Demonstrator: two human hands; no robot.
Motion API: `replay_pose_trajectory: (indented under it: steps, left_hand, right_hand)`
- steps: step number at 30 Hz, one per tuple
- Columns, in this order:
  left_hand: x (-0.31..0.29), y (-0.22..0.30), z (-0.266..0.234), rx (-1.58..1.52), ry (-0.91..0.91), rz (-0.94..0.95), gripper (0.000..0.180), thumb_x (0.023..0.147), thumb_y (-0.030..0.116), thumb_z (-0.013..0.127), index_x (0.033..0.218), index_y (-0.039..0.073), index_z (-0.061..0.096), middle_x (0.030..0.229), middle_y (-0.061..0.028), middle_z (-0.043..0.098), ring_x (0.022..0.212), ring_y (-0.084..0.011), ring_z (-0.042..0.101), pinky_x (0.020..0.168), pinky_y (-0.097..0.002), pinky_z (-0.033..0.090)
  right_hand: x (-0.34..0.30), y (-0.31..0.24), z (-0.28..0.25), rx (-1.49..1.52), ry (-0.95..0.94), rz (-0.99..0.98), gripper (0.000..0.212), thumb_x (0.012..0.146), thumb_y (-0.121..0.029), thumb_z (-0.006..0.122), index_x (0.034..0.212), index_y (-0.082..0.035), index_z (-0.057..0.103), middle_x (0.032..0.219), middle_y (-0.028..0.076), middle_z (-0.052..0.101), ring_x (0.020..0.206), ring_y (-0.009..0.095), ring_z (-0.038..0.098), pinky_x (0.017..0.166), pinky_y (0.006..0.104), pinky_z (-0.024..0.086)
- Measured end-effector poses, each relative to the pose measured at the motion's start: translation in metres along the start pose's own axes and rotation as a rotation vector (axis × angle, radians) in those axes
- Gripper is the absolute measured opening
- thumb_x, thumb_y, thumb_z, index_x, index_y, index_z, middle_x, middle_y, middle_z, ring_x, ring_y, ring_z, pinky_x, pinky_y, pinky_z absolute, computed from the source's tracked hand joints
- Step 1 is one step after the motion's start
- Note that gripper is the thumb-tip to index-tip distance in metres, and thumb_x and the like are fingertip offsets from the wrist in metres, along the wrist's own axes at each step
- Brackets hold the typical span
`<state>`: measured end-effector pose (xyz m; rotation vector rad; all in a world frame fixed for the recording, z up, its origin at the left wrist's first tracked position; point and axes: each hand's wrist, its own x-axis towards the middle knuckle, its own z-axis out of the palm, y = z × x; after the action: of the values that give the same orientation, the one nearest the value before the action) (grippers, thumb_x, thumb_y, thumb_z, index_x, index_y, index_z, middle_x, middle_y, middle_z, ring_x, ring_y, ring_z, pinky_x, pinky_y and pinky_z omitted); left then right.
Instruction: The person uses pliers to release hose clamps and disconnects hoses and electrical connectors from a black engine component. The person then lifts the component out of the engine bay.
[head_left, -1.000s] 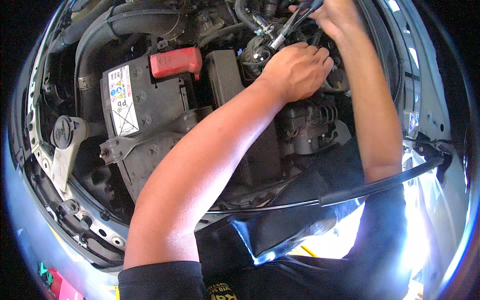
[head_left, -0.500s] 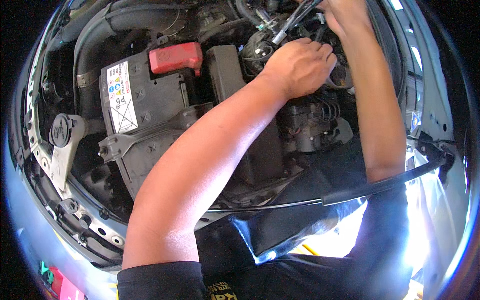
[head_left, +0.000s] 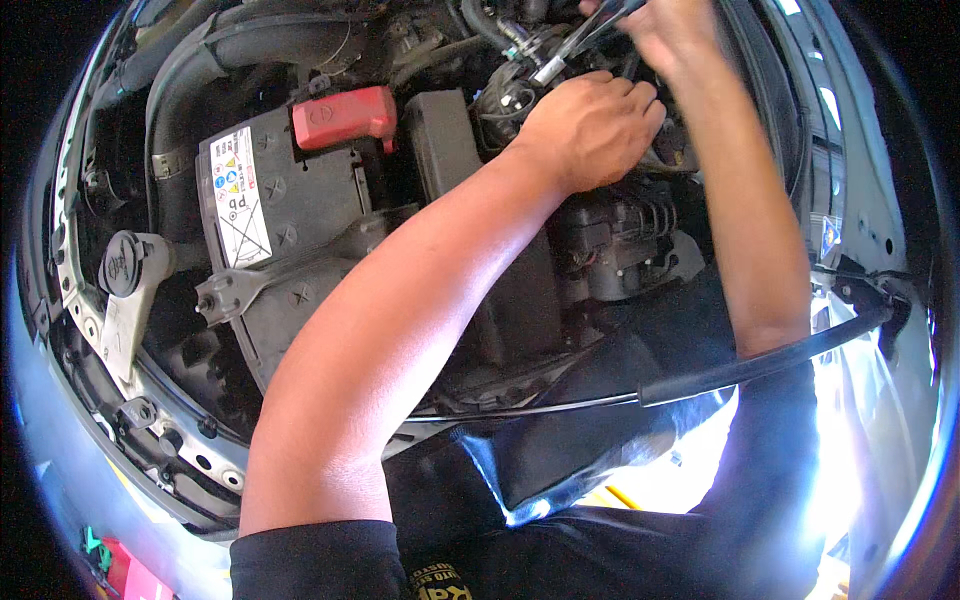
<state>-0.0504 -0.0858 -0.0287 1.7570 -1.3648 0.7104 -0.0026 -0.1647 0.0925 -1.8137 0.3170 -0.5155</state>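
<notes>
My left hand (head_left: 600, 130) is closed, knuckles up, low among the engine parts. Its fingertips and whatever they grip are hidden beneath it. Beyond it, at the top edge, my right hand (head_left: 665, 35) is blurred and partly cut off. Its fingers close around a long, slim metal tool (head_left: 577, 45) with a silver tip and a dark upper end; its exact kind is unclear. The tip slants down to the left, close to a round metal engine part (head_left: 515, 100) beside my left hand.
Left of my left forearm sits a car battery (head_left: 325, 200) with a red terminal cover (head_left: 345, 118) and a metal hold-down bracket (head_left: 235, 295). A tall black box (head_left: 445, 145) stands beside it. A black-sleeved prop rod (head_left: 770, 370) crosses in front of my right arm. A filler cap (head_left: 122, 262) is far left.
My right hand and the tool have shifted slightly left, with the hand blurred by motion. My left hand keeps its closed pose; the whole view has moved a little.
</notes>
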Motion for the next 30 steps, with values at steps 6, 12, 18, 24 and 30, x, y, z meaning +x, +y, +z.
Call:
replay_pose_trajectory:
  steps: [6, 12, 18, 24, 30]
  left_hand:
    - [-0.010, -0.002, 0.003, -0.021, -0.123, 0.015, 0.024, 0.093, 0.021, 0.056, 0.111, 0.006, 0.063, 0.105, -0.0083, 0.067, 0.095, -0.0235, 0.069, 0.086, -0.0349, 0.055]
    - [-0.011, -0.001, 0.022, -0.459, 0.166, -0.194, 0.022, 0.090, 0.023, 0.058, 0.103, 0.006, 0.065, 0.100, -0.0129, 0.067, 0.104, -0.0283, 0.066, 0.096, -0.0399, 0.052]
    - [-0.002, 0.002, -0.002, -0.024, 0.013, -0.035, 0.015, 0.089, 0.020, 0.056, 0.092, 0.008, 0.063, 0.092, -0.0076, 0.065, 0.089, -0.0247, 0.069, 0.083, -0.0372, 0.054]
    - [-0.008, 0.000, 0.006, -0.103, 0.134, -0.044, 0.014, 0.088, 0.020, 0.057, 0.093, 0.010, 0.066, 0.093, -0.0060, 0.067, 0.089, -0.0257, 0.069, 0.083, -0.0366, 0.054]
    - [-0.012, 0.012, 0.003, -0.407, 0.152, -0.384, 0.013, 0.088, 0.022, 0.058, 0.086, 0.011, 0.066, 0.089, -0.0053, 0.065, 0.088, -0.0245, 0.067, 0.081, -0.0367, 0.054]
  right_hand:
    - [-0.047, -0.016, -0.013, -0.869, -0.310, -0.686, 0.035, 0.079, -0.020, 0.080, 0.108, -0.004, 0.070, 0.098, 0.015, 0.072, 0.085, 0.024, 0.072, 0.081, 0.0361, 0.055]
    - [-0.102, -0.016, 0.017, -0.570, -0.180, -0.977, 0.051, 0.074, -0.001, 0.084, 0.116, -0.005, 0.054, 0.103, 0.006, 0.061, 0.085, 0.018, 0.061, 0.080, 0.0312, 0.054]
    - [0.009, 0.003, -0.016, 0.116, -0.050, 0.040, 0.012, 0.092, -0.013, 0.060, 0.101, -0.012, 0.054, 0.083, 0.002, 0.055, 0.072, 0.017, 0.060, 0.065, 0.0457, 0.060]
    - [-0.056, -0.020, -0.003, -0.356, -0.029, -0.315, 0.040, 0.083, -0.002, 0.069, 0.118, -0.008, 0.049, 0.099, 0.005, 0.055, 0.088, 0.016, 0.060, 0.080, 0.0415, 0.058]
    - [-0.111, -0.022, 0.008, -0.522, -0.370, -0.941, 0.069, 0.076, 0.013, 0.076, 0.131, -0.003, 0.038, 0.117, 0.010, 0.048, 0.109, 0.018, 0.055, 0.100, 0.0396, 0.056]
